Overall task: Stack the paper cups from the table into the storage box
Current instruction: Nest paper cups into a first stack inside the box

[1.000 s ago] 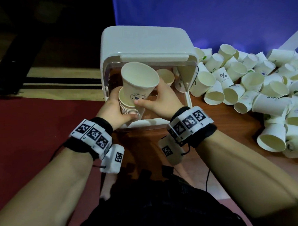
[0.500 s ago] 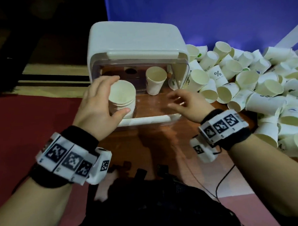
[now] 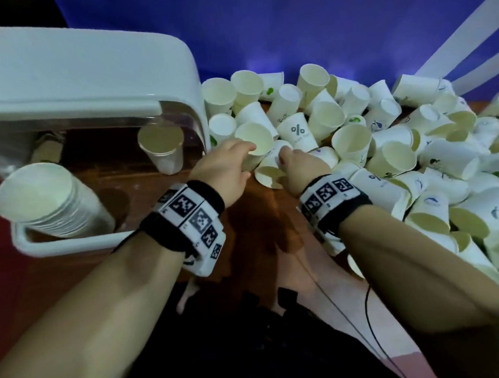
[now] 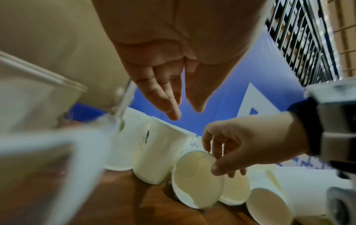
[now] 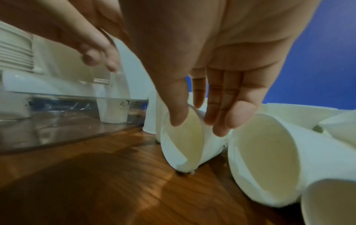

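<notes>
- The right hand (image 3: 300, 169) is the one on the job: its thumb is at the mouth and its fingers (image 5: 237, 118) on the outer wall of a tipped paper cup (image 5: 183, 141), though whether they have closed on it I cannot tell.
- That cup lies on its side at the near-left edge of the heap (image 3: 398, 153), long axis roughly level, mouth facing the person.
- The left hand (image 3: 227, 164) reaches in just beside it, fingers straight and loose, holding nothing, tips at the rim of a neighbouring cup (image 3: 254, 140).
- The cup looks thin, white outside, cream inside, easily crushed.
- The storage box (image 3: 89, 81), with its nested stack (image 3: 48, 203), stands to the left.
</notes>
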Available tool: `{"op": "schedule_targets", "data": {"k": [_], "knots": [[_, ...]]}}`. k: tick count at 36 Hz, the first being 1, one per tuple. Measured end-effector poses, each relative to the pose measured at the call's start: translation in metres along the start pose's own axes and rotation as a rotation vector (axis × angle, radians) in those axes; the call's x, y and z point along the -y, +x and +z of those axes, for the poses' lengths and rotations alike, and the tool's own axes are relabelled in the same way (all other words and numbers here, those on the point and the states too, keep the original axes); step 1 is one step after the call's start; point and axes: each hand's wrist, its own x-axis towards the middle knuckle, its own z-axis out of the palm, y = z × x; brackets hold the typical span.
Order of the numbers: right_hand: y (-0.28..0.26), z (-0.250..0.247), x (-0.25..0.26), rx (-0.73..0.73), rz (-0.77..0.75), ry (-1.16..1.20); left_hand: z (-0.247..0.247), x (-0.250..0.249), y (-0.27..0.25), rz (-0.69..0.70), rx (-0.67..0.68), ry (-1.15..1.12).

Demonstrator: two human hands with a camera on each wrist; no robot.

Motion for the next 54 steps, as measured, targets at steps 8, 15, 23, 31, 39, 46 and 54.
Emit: {"op": "schedule_targets", "data": {"k": [8, 15, 23, 31, 39, 46, 54], "knots": [[0.013, -0.006, -0.021, -0.106, -0.101, 0.032, 0.032, -0.002, 0.051, -0.208, 0.083, 0.228], [0.0, -0.028, -0.04, -0.188, -0.047, 0.154, 0.019, -0.008, 0.043, -0.156, 0.033, 0.212], [-0.051, -0.071, -0.037, -0.346, 0.014, 0.387, -0.042, -0.015, -0.01, 0.087, -0.161, 0.049], [-0.092, -0.095, 0.04, -0.478, -0.074, 0.615, -0.13, 0.009, -0.096, 0.244, -0.313, -0.045], [-0.099, -0.094, 0.125, -0.518, -0.15, 0.726, -0.194, 0.072, -0.164, 0.196, -0.43, 0.082], [-0.099, -0.093, 0.165, -0.534, -0.172, 0.731, -0.19, 0.116, -0.175, 0.155, -0.383, 0.13], [-0.098, -0.099, 0.181, -0.535, -0.166, 0.732, -0.162, 0.143, -0.166, 0.067, -0.276, 0.157]]}}
